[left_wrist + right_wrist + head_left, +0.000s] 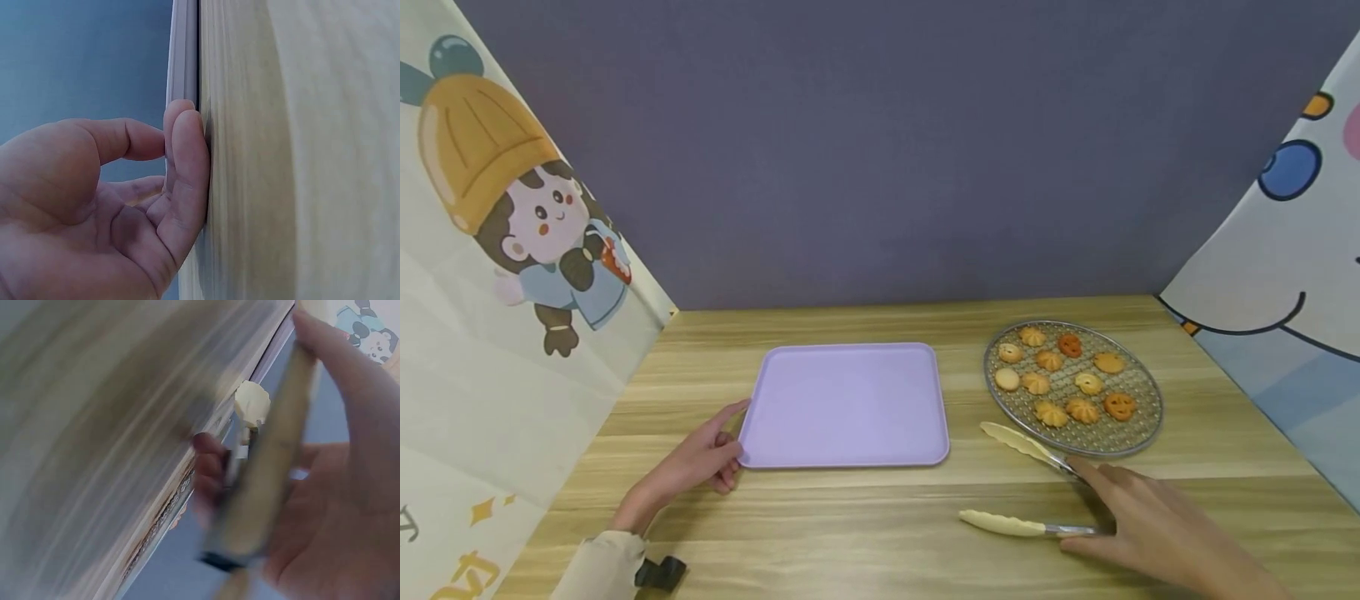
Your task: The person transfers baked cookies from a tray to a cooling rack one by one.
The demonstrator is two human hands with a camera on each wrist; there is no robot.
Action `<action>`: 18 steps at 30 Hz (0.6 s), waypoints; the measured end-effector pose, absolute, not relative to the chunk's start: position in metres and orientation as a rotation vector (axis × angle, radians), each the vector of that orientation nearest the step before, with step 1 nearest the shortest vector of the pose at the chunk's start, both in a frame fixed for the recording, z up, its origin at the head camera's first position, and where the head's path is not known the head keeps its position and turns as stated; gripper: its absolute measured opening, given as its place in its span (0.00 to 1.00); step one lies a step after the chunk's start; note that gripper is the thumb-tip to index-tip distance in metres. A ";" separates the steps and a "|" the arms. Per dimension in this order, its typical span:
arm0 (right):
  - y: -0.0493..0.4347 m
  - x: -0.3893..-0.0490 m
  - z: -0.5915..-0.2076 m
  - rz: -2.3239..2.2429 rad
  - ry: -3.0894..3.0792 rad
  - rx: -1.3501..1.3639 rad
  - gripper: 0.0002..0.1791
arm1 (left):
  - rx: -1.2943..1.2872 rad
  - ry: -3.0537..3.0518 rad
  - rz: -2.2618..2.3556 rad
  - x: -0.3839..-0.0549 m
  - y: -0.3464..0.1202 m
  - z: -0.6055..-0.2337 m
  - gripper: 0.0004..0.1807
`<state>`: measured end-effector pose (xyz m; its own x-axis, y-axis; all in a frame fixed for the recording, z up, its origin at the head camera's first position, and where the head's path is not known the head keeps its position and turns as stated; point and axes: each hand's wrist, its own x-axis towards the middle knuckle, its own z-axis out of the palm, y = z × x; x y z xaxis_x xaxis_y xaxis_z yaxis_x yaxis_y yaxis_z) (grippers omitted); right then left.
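Observation:
A lilac rectangular tray (846,408) lies flat on the wooden table. My left hand (700,457) is at its left edge, pinching the rim near the front corner; in the left wrist view the thumb is on one side of the tray's rim (181,56) and curled fingers on the other. To the right, my right hand (1157,518) holds a pair of tongs (1003,523) with cream scalloped tips. The tongs' arms are spread apart, pointing left, with nothing between them. In the right wrist view the tongs (252,403) are partly blurred.
A round wire-mesh rack (1142,425) carrying several cookies (1083,410) of different shapes stands at the right, just behind the tongs. A dark panel (880,167) rises behind the table (850,533). Printed cartoon sheets (542,275) hang at both sides.

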<state>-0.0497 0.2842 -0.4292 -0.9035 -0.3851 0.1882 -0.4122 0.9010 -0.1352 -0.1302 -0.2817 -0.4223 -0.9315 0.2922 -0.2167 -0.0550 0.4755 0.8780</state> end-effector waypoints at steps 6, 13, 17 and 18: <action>0.286 -0.051 -0.429 0.198 -2.952 0.589 0.58 | 0.224 2.407 1.425 -0.131 -0.278 -0.422 0.40; 0.287 -0.051 -0.430 0.198 -2.999 0.585 0.60 | 0.227 2.446 1.391 -0.127 -0.274 -0.420 0.40; 0.289 -0.050 -0.429 0.272 -3.022 0.574 0.58 | 0.301 2.512 1.333 -0.121 -0.273 -0.419 0.39; 0.290 -0.050 -0.429 0.305 -3.027 0.561 0.57 | 0.327 2.525 1.311 -0.118 -0.273 -0.417 0.39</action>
